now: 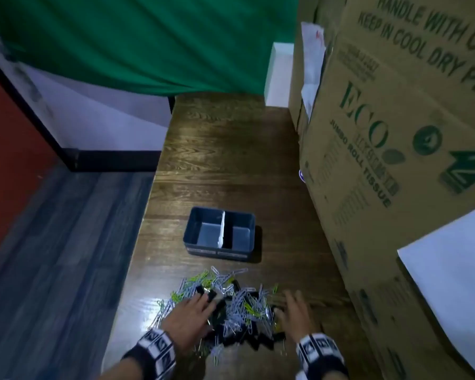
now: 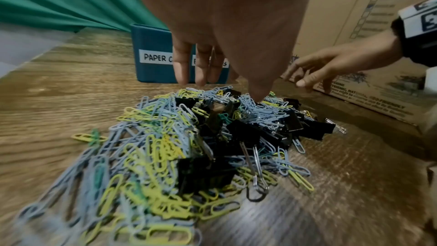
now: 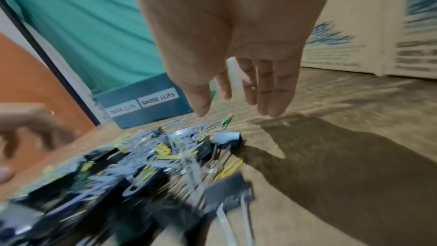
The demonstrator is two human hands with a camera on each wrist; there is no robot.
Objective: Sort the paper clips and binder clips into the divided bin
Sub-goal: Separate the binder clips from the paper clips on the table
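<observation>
A mixed pile of paper clips (image 1: 239, 300) in light blue, yellow and green, with black binder clips (image 2: 250, 132) among them, lies on the wooden table near its front edge. Beyond it stands the blue divided bin (image 1: 221, 233) with a white divider; both its compartments look bare. Labels on its front read PAPER CLIPS and BINDER CLIPS (image 3: 158, 97). My left hand (image 1: 190, 311) hovers over the pile's left side, fingers straight, holding nothing. My right hand (image 1: 296, 311) hovers just right of the pile, fingers extended and empty.
Tall cardboard boxes (image 1: 395, 133) stand along the table's right side, close to my right hand. A green cloth (image 1: 148, 42) hangs behind the table. The table's left edge (image 1: 148, 209) drops to a grey floor.
</observation>
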